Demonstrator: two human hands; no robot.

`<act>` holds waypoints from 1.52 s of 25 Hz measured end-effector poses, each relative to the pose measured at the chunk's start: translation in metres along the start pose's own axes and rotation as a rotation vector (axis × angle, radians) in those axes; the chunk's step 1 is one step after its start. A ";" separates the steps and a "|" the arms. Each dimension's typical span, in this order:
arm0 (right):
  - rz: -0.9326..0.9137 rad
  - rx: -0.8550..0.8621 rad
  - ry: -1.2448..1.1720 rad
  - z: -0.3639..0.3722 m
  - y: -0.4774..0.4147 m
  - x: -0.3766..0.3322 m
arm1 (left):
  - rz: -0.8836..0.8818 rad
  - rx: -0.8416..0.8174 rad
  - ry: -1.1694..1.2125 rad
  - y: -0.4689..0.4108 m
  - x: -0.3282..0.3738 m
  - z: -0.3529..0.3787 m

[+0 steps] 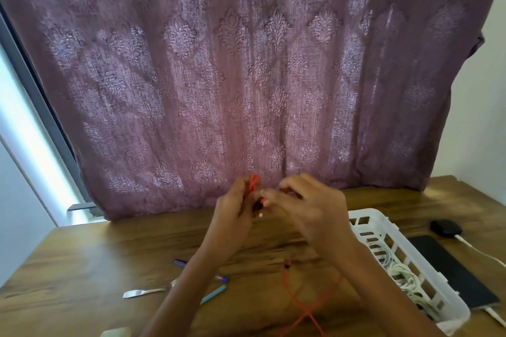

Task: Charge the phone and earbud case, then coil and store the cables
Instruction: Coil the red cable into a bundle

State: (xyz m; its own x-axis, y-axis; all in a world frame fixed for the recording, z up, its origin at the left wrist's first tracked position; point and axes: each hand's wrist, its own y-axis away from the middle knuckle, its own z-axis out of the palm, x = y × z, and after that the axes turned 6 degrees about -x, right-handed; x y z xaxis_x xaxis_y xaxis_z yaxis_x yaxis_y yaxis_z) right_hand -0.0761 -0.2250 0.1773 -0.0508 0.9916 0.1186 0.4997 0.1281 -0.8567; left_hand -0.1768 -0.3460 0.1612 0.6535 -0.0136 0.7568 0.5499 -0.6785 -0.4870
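- The tabletop (109,254) ends at its far edge against a mauve patterned curtain (246,76), which hangs just behind our hands. That leaves little room to reach forward.
- Left of the hands we see a broad stretch of bare wood running to the tabletop's slanted left edge.
- The right side is crowded. The white basket (364,216) sits just beside the right forearm, with the phone (451,268) beyond it and the earbud case (445,227) near the far right.
- Under the left forearm lie a purple pen (179,262), a teal pen (216,290) and a metal utensil (142,293).
- The left hand (232,208) is raised above the tabletop, its grip curled round a bundle of loops of the orange cable (254,183).
- The right hand (309,210) meets it, fingertips pinching the same cable beside the bundle. Blur hides the finer detail.
- The bundle's long axis stands near upright, and its top loops poke above the left hand's fingers toward the curtain.
- The cable's loose tail lies on the wood below the right forearm. Its plug end points toward the far edge, and the strand runs back to the near edge, crossing itself there.
- White cables (402,273) lie coiled inside the basket.
- A white lead (476,250) runs from the earbud case, and the phone's long axis slants toward the near right corner.
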 end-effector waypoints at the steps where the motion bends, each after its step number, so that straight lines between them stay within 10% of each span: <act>1: 0.010 0.017 -0.067 -0.001 -0.006 0.003 | -0.025 -0.056 0.108 0.002 0.006 0.003; 15: 0.483 -0.228 -0.688 0.042 -0.012 0.027 | -0.239 -0.031 0.893 -0.001 0.046 -0.005; 21: 0.422 -0.339 -0.316 0.062 0.022 -0.001 | -0.214 0.220 1.130 -0.015 0.036 -0.016; 30: 0.097 -0.274 0.149 0.042 0.042 -0.030 | -0.196 0.330 0.389 -0.005 -0.006 -0.002; 38: 0.014 -0.260 0.022 0.004 0.010 -0.009 | 0.041 -0.085 -0.098 0.008 -0.033 0.000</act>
State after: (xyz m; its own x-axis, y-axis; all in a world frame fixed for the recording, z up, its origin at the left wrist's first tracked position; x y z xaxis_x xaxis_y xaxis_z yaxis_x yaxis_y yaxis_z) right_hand -0.0743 -0.2325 0.1655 -0.0254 0.9923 0.1209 0.7059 0.1035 -0.7007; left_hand -0.1944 -0.3507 0.1323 0.7245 0.0258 0.6888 0.4780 -0.7388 -0.4751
